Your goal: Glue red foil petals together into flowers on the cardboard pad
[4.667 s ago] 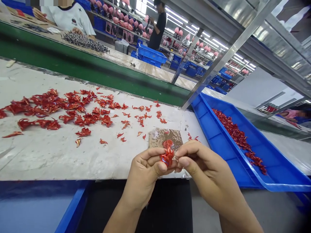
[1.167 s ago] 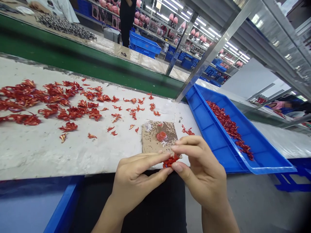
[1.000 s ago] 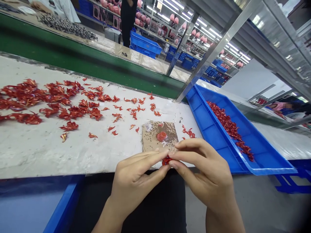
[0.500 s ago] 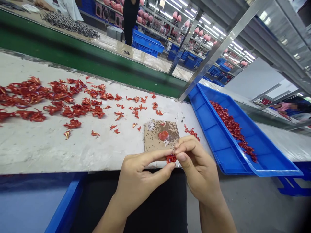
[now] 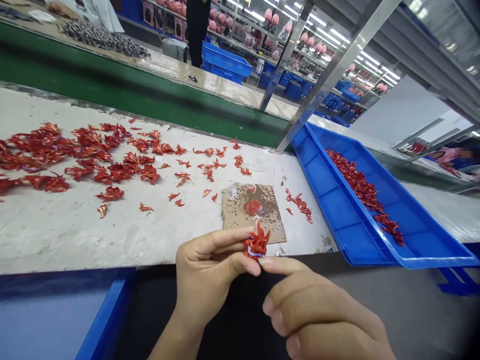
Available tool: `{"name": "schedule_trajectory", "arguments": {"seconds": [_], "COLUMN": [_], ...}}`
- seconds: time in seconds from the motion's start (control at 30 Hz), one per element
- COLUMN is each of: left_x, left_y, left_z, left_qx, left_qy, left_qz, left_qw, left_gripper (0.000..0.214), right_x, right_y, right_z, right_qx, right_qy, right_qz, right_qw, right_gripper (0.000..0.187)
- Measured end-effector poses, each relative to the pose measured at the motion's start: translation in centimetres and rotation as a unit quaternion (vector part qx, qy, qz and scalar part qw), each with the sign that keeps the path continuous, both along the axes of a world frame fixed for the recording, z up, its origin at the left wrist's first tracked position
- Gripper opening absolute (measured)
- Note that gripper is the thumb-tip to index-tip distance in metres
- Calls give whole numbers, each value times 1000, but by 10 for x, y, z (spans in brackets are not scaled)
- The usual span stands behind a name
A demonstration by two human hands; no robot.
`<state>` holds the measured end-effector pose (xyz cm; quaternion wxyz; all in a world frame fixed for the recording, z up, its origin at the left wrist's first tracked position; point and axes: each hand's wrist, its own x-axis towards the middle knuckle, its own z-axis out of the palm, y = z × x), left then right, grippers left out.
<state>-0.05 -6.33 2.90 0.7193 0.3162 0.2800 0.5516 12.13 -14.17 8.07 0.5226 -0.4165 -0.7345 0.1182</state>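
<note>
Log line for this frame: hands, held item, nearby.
left hand: holds red petal cluster | right hand: empty, fingertip just below cluster | nearby: cardboard square, blue tray

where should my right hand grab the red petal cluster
Pinch the upright pointed tips of the red petal cluster from the upper right: the left hand covers its base, the tips stand free, and the right hand sits on that side.

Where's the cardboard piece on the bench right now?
In the head view, the speckled cardboard piece lies on the white bench, just beyond the left hand, with the blue tray to its right.
</note>
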Motion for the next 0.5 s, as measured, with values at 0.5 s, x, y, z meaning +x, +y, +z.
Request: {"name": "schedule_trajectory", "arguments": {"seconds": [0.5], "left_x": [-8], "left_y": [-4], "left_z": [4], "left_qx": [62], "left_qy": [149], "left_qz": [104], "left_qw": [981], "left_gripper": [23], "right_x": [-10], "right_y": [9], "right_z": [-1], "right_qx": [16], "right_qy": [13], "right_qz": [-46], "right_qw": [999], "right_gripper": [29]}}
